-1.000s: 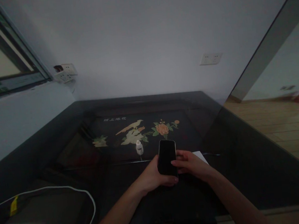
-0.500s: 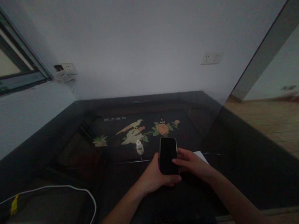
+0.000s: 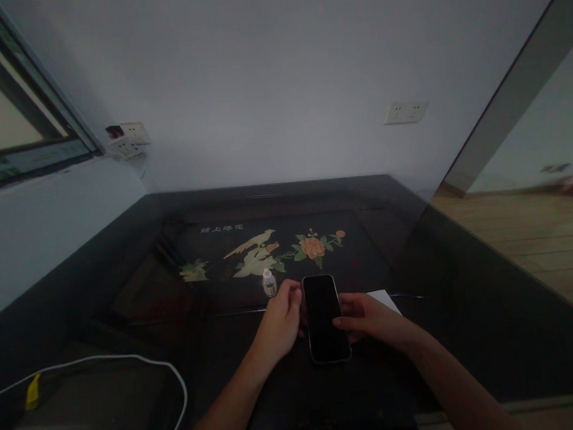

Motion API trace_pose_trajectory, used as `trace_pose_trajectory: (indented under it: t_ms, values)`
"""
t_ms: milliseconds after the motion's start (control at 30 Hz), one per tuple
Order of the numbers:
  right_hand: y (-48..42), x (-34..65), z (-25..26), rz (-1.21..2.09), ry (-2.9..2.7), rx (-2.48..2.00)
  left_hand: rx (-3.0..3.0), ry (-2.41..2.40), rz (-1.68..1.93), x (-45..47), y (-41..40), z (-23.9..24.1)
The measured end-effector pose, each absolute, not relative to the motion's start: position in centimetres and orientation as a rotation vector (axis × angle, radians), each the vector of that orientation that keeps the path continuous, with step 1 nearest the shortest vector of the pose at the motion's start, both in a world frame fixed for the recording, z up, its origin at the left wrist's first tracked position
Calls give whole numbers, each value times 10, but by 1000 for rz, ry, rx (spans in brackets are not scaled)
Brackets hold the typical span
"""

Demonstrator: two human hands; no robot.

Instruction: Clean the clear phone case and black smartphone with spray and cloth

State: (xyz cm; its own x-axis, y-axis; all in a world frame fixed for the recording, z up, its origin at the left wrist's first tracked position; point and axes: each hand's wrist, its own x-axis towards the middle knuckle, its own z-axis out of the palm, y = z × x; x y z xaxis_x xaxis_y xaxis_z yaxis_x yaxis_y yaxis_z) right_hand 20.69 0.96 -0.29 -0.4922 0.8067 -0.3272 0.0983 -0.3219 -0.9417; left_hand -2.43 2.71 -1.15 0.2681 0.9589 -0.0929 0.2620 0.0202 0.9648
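Note:
A black phone (image 3: 326, 318) with a dark screen lies face up, flat on or just above the dark glass-topped table (image 3: 475, 305). My left hand (image 3: 279, 324) grips its left edge with curled fingers. My right hand (image 3: 370, 318) holds the right edge, its thumb resting on the rim of the screen. A small white bottle (image 3: 269, 283) stands just beyond my left hand, apart from it.
A white sheet of paper (image 3: 388, 297) lies behind my right hand. A white cable (image 3: 143, 361) with a yellow tag (image 3: 31, 391) loops at the near left. A bird-and-flower picture (image 3: 269, 251) shows under the glass. Wall sockets (image 3: 404, 111) sit behind; wooden floor (image 3: 545, 246) lies to the right.
The phone was held tilted up in both hands; it has come down to lie flat. My left hand slid from under it to its left edge.

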Motion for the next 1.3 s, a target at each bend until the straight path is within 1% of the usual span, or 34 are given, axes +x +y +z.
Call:
trace_pose_trajectory:
  t_ms: [300,400,600,667,900,1067,1300]
  values:
    - [1,197,-7,1834,-1347,-1242,1793,1374,700,-26,26,-13]
    - [-3,191,-5,1669,-1408,-1361,1822,1423,657,-25,25,-8]
    - [-16,181,-1,1219,-1642,-1557,1907,1528,584,-19,21,-6]
    - [-21,178,0,1147,-1656,-1584,1958,1570,558,-17,20,-7]
    - [-30,172,0,1112,-1636,-1602,2058,1649,489,-11,18,-7]
    - [-30,174,-2,1161,-1617,-1582,2096,1659,433,-10,18,-4]
    - [-28,174,-2,1069,-1652,-1664,2144,1609,441,-12,19,-8]
